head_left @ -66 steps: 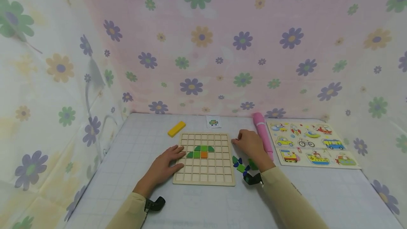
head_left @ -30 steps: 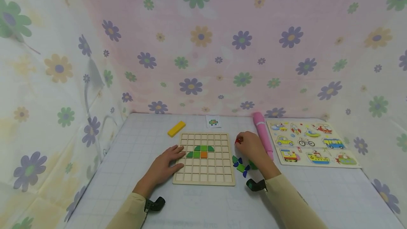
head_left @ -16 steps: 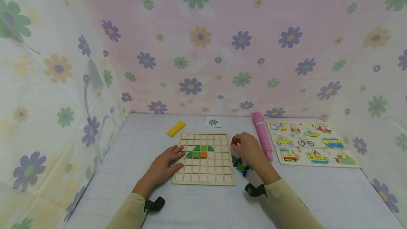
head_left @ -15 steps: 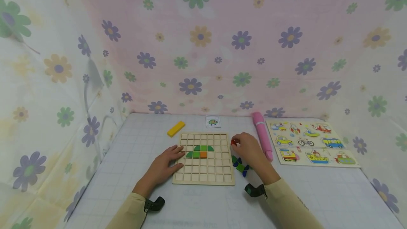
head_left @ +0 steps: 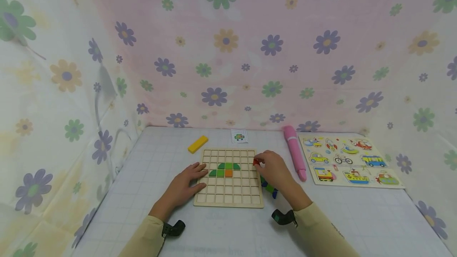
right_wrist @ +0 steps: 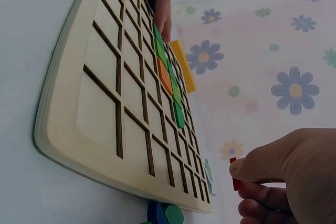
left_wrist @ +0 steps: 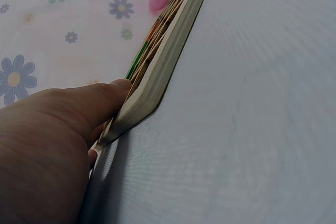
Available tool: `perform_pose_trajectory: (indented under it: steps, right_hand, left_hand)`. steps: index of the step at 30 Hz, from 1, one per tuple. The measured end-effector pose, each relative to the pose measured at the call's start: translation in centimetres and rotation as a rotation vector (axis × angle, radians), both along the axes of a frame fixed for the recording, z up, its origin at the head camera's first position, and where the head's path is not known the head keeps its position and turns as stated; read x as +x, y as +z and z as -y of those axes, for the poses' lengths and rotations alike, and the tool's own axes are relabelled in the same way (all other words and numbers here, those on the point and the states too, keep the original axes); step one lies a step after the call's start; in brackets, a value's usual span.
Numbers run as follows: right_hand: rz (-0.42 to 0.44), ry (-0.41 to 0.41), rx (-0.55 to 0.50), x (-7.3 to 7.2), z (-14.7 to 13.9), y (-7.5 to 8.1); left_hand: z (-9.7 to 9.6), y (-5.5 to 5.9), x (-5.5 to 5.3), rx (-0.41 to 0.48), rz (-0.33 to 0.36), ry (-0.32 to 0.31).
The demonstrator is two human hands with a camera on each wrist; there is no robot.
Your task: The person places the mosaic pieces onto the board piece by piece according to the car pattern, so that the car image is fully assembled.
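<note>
A wooden grid board (head_left: 228, 199) lies flat on the table, with green tiles (head_left: 221, 173) and one orange tile (head_left: 229, 173) set in its middle cells. My left hand (head_left: 183, 185) rests on the board's left edge, fingers spread and thumb on the frame in the left wrist view. Between thumb and forefinger, my right hand (head_left: 276, 171) pinches a small red tile (right_wrist: 237, 176), held over the board's right edge. Several loose green and blue tiles (head_left: 268, 187) lie beside the board, partly hidden under the right hand.
Behind the board stand a yellow block (head_left: 198, 144) and a small picture card (head_left: 239, 136) showing a tile pattern. A pink roll (head_left: 294, 153) lies right of the right hand, next to a vehicle puzzle board (head_left: 351, 162). Flowered cloth walls enclose the table.
My right hand, pinching the red tile, has shifted left from beside the board to over its right edge. My left hand has kept its place.
</note>
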State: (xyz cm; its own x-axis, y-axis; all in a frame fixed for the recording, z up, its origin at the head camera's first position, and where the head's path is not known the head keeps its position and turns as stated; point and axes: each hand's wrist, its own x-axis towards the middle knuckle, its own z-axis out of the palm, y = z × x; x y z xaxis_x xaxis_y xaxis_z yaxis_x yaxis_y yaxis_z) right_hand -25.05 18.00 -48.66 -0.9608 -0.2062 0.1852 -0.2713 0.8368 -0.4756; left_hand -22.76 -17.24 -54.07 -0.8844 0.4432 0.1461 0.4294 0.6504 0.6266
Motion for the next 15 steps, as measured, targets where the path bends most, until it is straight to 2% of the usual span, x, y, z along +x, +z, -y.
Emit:
perform_pose_trajectory:
  steps: [15]
  right_hand:
    - [0.039,0.026,-0.030,0.7,2.2,0.4]
  left_hand:
    - [0.1,-0.1,0.0,0.001,-0.008,-0.008]
